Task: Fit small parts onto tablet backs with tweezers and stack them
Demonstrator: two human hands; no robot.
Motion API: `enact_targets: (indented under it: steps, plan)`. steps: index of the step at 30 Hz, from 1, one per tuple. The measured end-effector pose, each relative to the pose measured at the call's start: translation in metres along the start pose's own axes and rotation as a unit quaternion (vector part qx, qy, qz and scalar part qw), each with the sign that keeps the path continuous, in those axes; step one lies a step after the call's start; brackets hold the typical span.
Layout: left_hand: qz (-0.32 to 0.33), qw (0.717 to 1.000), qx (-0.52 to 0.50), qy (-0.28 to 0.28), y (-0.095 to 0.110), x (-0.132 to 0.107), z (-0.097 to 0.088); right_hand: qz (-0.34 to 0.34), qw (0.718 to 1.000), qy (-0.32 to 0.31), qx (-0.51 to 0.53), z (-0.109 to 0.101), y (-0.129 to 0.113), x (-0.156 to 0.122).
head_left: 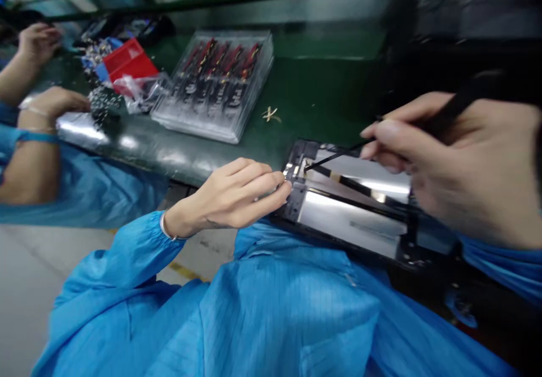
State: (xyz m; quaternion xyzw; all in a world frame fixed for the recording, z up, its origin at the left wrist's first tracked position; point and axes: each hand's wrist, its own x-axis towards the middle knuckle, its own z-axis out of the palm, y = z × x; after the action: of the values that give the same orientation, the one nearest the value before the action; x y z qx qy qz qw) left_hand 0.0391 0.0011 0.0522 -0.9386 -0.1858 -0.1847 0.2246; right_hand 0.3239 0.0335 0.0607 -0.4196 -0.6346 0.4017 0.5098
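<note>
An opened tablet-like device (351, 213) with silver battery panels lies at the near edge of the green bench, over my lap. My left hand (237, 193) is curled, its fingertips pressing on the device's left corner. My right hand (457, 162) pinches thin black tweezers (339, 154) whose tip touches the device's upper left area beside a dark ribbon strip. Both my sleeves are blue.
A clear plastic tray (215, 86) of red and black parts sits on the green bench (313, 89). A red box (129, 64) and small loose parts lie to its left. Another person's hands (46, 103) in blue sleeves work at far left.
</note>
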Motion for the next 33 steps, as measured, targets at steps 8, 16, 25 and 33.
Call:
enact_targets:
  steps: [8,16,25,33]
  plan:
    - [-0.035,0.973,0.179,0.138,-0.021,0.104,0.034,-0.027,0.999,0.022,0.029,0.003,0.004,0.007]
    - [-0.212,0.934,-0.255,0.13,-0.036,0.101,0.038,-0.063,0.996,-0.004,-0.057,-0.004,0.01,0.016]
    - [-0.3,0.832,-0.453,0.11,-0.025,0.095,0.034,-0.105,0.989,-0.014,-0.104,-0.007,0.013,0.007]
    - [-0.216,0.927,-0.306,-0.035,-0.033,0.066,0.046,-0.04,0.945,-0.157,-0.285,-0.063,0.007,-0.01]
